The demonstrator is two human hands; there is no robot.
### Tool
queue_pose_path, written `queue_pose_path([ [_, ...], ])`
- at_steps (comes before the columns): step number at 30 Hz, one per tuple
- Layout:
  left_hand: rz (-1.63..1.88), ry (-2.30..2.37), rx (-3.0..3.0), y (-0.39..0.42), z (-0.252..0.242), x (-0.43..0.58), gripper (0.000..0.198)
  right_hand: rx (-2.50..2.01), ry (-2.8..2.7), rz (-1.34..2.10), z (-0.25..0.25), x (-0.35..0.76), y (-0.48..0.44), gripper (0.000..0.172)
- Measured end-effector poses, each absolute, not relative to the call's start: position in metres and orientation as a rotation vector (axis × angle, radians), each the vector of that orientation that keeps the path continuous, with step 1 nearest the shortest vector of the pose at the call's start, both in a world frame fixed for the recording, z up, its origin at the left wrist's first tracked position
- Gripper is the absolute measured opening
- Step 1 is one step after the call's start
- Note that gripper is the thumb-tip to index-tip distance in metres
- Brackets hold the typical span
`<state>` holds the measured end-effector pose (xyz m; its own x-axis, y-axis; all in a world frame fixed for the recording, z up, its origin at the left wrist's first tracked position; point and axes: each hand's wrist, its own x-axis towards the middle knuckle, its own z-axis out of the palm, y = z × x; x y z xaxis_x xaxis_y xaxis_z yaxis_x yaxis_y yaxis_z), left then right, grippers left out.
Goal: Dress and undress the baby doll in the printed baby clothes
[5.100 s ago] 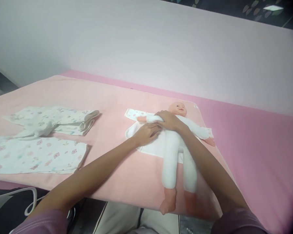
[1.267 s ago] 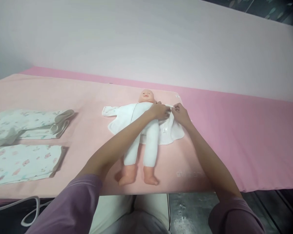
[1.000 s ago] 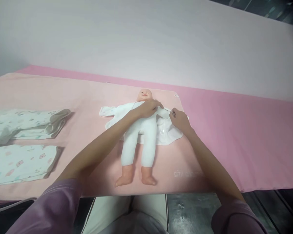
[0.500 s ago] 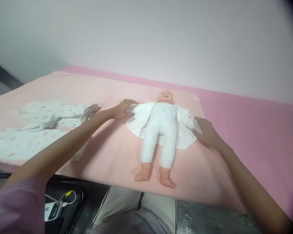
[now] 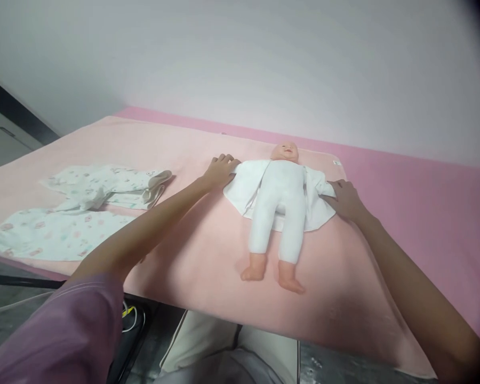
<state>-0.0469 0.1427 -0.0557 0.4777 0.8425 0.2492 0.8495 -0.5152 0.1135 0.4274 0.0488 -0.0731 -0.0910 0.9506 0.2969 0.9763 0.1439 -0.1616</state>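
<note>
A baby doll (image 5: 282, 184) with a white cloth body lies on its back, head away from me and feet toward me. Beneath it a white baby shirt (image 5: 319, 210) is spread, its sleeves lying out to both sides. My left hand (image 5: 220, 172) is closed at the end of the left-side sleeve. At the opposite cuff, my right hand (image 5: 346, 198) pinches the sleeve between thumb and fingers. The doll's own hands are hidden by the sleeves and my fingers.
Patterned baby clothes (image 5: 100, 184) lie on the left of the pale pink mat (image 5: 200, 256). A brighter pink surface (image 5: 416, 213) extends to the right and back, against a grey wall (image 5: 264, 64). Below the front edge is a black seat with a white cable (image 5: 133, 320).
The view has shifted left, so everything sits further right. My right hand, blurred before, now grips the cuff clearly; my left hand stays at its sleeve end with fingers more curled.
</note>
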Motion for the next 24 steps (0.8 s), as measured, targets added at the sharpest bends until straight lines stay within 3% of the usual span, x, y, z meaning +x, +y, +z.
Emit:
queue_pose_path([
  [4, -0.698, -1.723, -2.512, 0.103, -0.066, -0.05, 0.045, -1.944, -1.825, -0.264, -0.083, 0.418, 0.002, 0.073],
  [6, -0.807, -1.879, -2.439, 0.081, -0.073, -0.05, 0.048, -2.076, -1.659, -0.151, -0.088, 0.414, -0.018, 0.071],
  [9, -0.753, -2.052, -2.421, 0.065, -0.079, -0.044, 0.055, -2.176, -1.638, 0.129, -0.09, 0.407, -0.025, 0.058],
  [14, -0.543, -2.197, -2.622, 0.074, -0.064, -0.036, 0.026, -2.283, -1.696, 0.382, -0.067, 0.397, -0.011, 0.032],
  [17, -0.887, -2.282, -2.666, 0.071, -0.045, -0.036, 0.023, -2.148, -1.596, 0.42, -0.041, 0.39, -0.021, 0.027],
  [21, -1.584, -1.868, -2.578, 0.052, -0.02, -0.01, 0.024, -1.71, -1.386, 0.184, -0.007, 0.35, -0.038, 0.021],
  [24, -1.468, -1.292, -2.897, 0.034, -0.011, 0.026, 0.019, -1.438, -1.693, 0.022, 0.006, 0.299, -0.04, 0.017],
])
